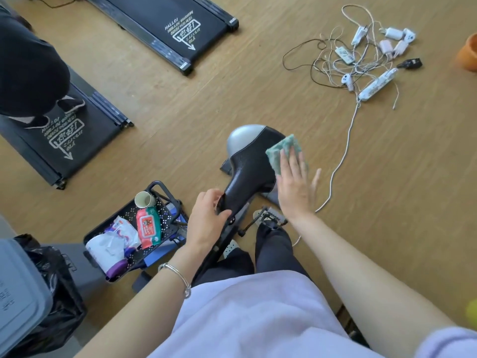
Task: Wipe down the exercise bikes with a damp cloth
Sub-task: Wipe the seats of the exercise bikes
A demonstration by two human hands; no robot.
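Green cloth (282, 151) beneath my flat right hand (296, 187), fingers straight, pressed on black saddle (250, 171), my left hand (206, 218) gripping saddle nose, basket (129, 212) holding wipes pack (148, 224), paper cup (144, 198)

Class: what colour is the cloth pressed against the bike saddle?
Teal green cloth; head view shows it best.

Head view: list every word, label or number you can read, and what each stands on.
"HALLO!": on the far treadmill belt, upside down to the camera; the lines below it are too small.
Similar print on the near treadmill belt: too blurred to read.
"Wipes", probably: on the red wipes pack; the rest is too small.
Marks on the grey bin lid: unreadable.
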